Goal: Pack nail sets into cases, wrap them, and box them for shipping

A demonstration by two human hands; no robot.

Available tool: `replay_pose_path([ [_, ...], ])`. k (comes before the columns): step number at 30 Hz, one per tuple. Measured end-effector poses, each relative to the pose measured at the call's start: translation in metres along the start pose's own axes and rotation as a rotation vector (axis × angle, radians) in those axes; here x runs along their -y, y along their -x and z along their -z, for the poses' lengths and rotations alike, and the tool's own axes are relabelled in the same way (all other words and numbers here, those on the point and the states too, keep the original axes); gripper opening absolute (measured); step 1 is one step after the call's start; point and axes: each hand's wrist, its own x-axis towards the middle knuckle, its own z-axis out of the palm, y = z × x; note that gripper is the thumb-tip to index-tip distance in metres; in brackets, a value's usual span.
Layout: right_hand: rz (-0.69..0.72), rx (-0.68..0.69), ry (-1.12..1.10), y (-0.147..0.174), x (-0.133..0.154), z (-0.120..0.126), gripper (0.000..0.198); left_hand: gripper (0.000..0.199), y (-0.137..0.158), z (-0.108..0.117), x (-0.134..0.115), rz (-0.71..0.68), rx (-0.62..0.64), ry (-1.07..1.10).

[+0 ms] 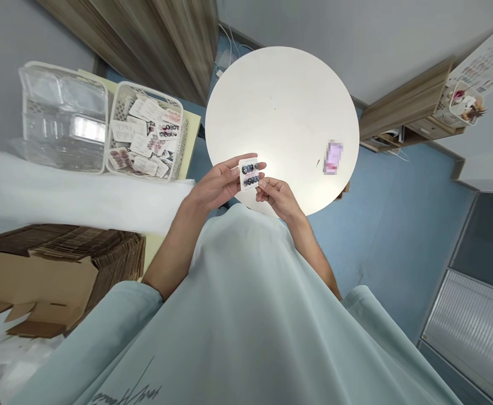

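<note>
Between my two hands, above the near edge of the round white table (pixel 284 107), is a small white card of press-on nails (pixel 249 174). Two rows of dark blue and black nails show on its face, which is turned up toward me. My left hand (pixel 218 183) grips the card by its left side, thumb in front and fingers behind. With thumb and fingertips, my right hand (pixel 276 195) pinches the card's lower right corner.
To the left, a white basket (pixel 115 126) holds many similar nail cards. Beside it stands a basket with clear plastic boxes (pixel 60 124). Folded cardboard boxes (pixel 115 259) and a white wrapped roll (pixel 81 197) lie nearer. A blurred pinkish item (pixel 333 157) rests on the table's right side.
</note>
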Motion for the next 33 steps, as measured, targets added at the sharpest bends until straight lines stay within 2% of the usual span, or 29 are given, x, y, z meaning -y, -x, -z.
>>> replay_pose_path([
  [5, 0.048, -0.235, 0.114, 0.001, 0.0, -0.003, 0.062, 0.068, 0.0, -0.006, 0.002, -0.029, -0.106, -0.045],
  [7, 0.075, -0.287, 0.163, 0.006, 0.004, -0.007, 0.06, 0.066, -0.001, -0.008, 0.005, -0.046, -0.164, -0.074],
  [11, 0.163, -0.28, 0.292, 0.016, 0.012, -0.019, 0.048, 0.07, -0.001, -0.011, 0.011, -0.078, -0.255, -0.155],
  [14, 0.221, -0.296, 0.412, 0.018, 0.011, -0.027, 0.04, 0.073, 0.001, -0.012, 0.016, -0.103, -0.275, -0.193],
  [20, 0.269, -0.332, 0.568, 0.017, 0.001, -0.032, 0.039, 0.077, 0.006, -0.01, 0.024, -0.123, -0.306, -0.284],
  [23, 0.269, -0.368, 0.549, 0.018, 0.0, -0.029, 0.044, 0.072, 0.008, -0.007, 0.026, -0.137, -0.338, -0.3],
  [26, 0.227, -0.399, 0.437, 0.016, -0.001, -0.02, 0.049, 0.066, 0.01, -0.003, 0.025, -0.144, -0.393, -0.298],
  [30, 0.135, -0.383, 0.262, 0.013, -0.003, -0.008, 0.053, 0.059, 0.012, 0.001, 0.025, -0.131, -0.463, -0.304],
  [33, 0.114, -0.356, 0.176, 0.014, -0.004, -0.003, 0.054, 0.056, 0.012, 0.002, 0.026, -0.129, -0.463, -0.271],
])
